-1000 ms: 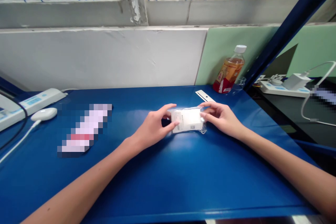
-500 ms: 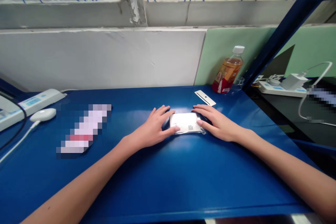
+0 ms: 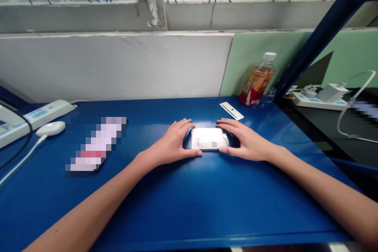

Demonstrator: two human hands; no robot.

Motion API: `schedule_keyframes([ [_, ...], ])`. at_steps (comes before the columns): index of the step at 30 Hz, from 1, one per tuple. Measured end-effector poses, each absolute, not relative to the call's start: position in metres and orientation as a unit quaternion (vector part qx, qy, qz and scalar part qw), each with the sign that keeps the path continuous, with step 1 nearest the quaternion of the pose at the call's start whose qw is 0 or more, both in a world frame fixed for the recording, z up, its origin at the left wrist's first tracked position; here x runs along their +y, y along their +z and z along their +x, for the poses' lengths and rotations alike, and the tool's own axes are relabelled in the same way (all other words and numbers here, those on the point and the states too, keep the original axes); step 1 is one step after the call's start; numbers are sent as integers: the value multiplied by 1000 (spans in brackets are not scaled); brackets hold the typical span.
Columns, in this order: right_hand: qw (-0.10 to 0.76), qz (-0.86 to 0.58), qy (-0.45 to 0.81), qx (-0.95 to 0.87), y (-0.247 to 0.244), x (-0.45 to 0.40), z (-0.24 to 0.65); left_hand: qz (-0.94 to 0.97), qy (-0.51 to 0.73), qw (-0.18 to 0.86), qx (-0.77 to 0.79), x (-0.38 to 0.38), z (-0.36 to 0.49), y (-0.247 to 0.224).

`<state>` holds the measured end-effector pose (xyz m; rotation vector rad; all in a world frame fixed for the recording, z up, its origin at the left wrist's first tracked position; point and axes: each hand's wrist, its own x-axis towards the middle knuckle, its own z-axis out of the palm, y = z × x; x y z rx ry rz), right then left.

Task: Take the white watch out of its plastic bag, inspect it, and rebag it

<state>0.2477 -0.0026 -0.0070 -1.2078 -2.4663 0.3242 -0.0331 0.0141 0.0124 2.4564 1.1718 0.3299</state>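
Observation:
A small flat white box (image 3: pixel 207 138) in clear plastic wrap lies on the blue table, with printed marks on its top face. My left hand (image 3: pixel 174 141) curves around its left end, the thumb along the near edge and the fingers at the far left corner. Around the right end is my right hand (image 3: pixel 248 138), its thumb at the near right corner and its fingers by the far right corner. A loose fold of the wrap shows beside the right hand. Both hands are closed on the box from opposite ends.
Behind the right hand lies a white card (image 3: pixel 232 110) with a dark stripe. A drink bottle (image 3: pixel 256 82) stands by the wall. On the left are a blurred phone-like slab (image 3: pixel 97 143), a white corded device (image 3: pixel 50 128) and a power strip (image 3: pixel 41 116). Another power strip (image 3: pixel 319 101) sits right.
Both thumbs have slid off the top of the box down to its near edge, uncovering more print. The box stays in nearly the same place.

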Motion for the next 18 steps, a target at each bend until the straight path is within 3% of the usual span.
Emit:
schedule_keyframes([
  [18, 173, -420, 99, -886, -7, -4, 246, 874, 125, 179, 433, 10, -27, 6],
])
